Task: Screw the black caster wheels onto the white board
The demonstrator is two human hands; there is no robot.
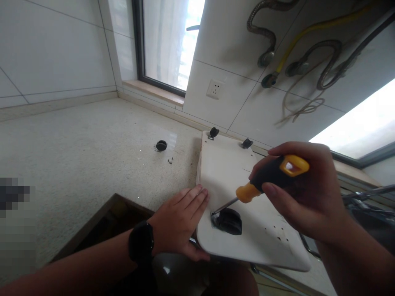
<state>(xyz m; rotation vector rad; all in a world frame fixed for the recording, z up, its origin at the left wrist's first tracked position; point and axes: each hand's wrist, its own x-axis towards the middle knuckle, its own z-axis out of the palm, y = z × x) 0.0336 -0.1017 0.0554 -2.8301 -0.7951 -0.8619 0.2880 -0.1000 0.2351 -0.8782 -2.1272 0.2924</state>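
My right hand [311, 193] is wrapped round the handle of a yellow and black screwdriver [271, 179]. The screwdriver's tip meets the metal plate of a black caster wheel [231, 222] near the close left corner of a white board [228, 172]. Against that board's left edge rests my left hand [185, 218], fingers stretched along the rim and thumb below it. Two more casters stand on the board's far end, one at the corner [213, 132] and one farther right [247, 143]. Several small holes show at the near right part of the board.
On the speckled countertop [108, 152] lie a loose black caster [161, 145] and several small screws [170, 161]. A dark cut-out [120, 218] opens in the counter at front left. Hoses [296, 41] and a socket [215, 89] are on the tiled wall; a metal rack [367, 197] stands right.
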